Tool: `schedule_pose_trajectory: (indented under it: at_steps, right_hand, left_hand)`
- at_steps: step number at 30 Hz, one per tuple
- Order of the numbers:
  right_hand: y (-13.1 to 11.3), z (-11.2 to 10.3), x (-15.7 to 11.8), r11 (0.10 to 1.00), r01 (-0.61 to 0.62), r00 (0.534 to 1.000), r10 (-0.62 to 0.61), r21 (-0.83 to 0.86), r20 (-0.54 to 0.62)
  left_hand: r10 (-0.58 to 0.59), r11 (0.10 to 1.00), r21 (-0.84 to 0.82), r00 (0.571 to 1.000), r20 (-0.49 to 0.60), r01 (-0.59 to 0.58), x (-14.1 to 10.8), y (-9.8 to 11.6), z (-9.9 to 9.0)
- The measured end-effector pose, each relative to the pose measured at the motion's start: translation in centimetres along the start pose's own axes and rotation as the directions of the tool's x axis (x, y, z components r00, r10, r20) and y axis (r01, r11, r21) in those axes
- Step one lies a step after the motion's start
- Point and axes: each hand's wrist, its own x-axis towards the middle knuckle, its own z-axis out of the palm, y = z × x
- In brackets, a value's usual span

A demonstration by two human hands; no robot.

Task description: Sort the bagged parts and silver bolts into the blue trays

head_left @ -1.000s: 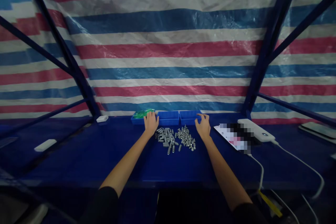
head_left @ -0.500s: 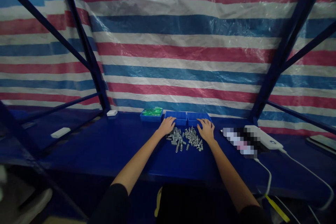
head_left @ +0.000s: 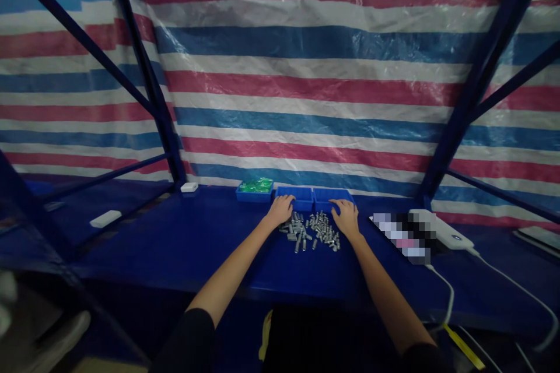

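Metal pcs [head_left: 322, 228], btwn L hand [head_left: 280, 210], R hand [head_left: 346, 218]

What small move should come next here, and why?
Perhaps move the right hand slightly inward onto the right pile of small metal parts: that pile lies right beside it, no part shows in its grasp, and the right blue bin stands just behind the pile.

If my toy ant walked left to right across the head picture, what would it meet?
White bar → small white box → blue tray of green packets → left hand → silver metal pieces → right hand → pixelated screen → white block with cable → flat device
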Motion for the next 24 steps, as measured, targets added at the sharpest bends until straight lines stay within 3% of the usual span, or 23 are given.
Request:
schedule_pose_trajectory:
  at_steps: [4, 7, 9, 10, 14, 17, 24]
  right_hand:
    - [-0.3, 0.0, 0.1, 0.999, -0.022, 0.999, 0.023, 0.03, -0.041]
    - [-0.5, -0.2, 0.4, 0.997, -0.069, 0.988, 0.075, 0.043, -0.137]
    - [-0.5, -0.4, 0.6, 0.994, -0.104, 0.971, 0.11, 0.041, -0.211]
    - [-0.4, -0.5, 0.7, 0.992, -0.118, 0.963, 0.125, 0.042, -0.24]
    - [0.0, -0.8, 0.9, 0.991, -0.126, 0.952, 0.136, 0.053, -0.274]
    - [0.4, -0.9, 0.8, 0.991, -0.117, 0.95, 0.13, 0.061, -0.283]
    - [-0.2, -2.2, 0.2, 0.991, -0.075, 0.94, 0.108, 0.114, -0.322]
  left_hand:
    - [-0.073, 0.997, -0.031, 0.993, -0.094, 0.071, 0.5, -0.7, -0.7]
    - [-0.267, 0.961, 0.004, 0.927, -0.264, 0.278, 0.8, -2.4, -1.5]
    - [-0.363, 0.919, 0.051, 0.891, -0.271, 0.39, 0.8, -3.8, -1.8]
    - [-0.376, 0.911, 0.081, 0.894, -0.244, 0.406, 0.7, -4.4, -1.8]
    - [-0.292, 0.924, 0.201, 0.94, -0.176, 0.324, -0.3, -5.9, -1.2]
    - [-0.258, 0.923, 0.246, 0.951, -0.172, 0.295, -1.2, -6.0, -1.3]
    - [-0.271, 0.911, 0.277, 0.95, -0.157, 0.305, -5.2, -6.5, -4.0]
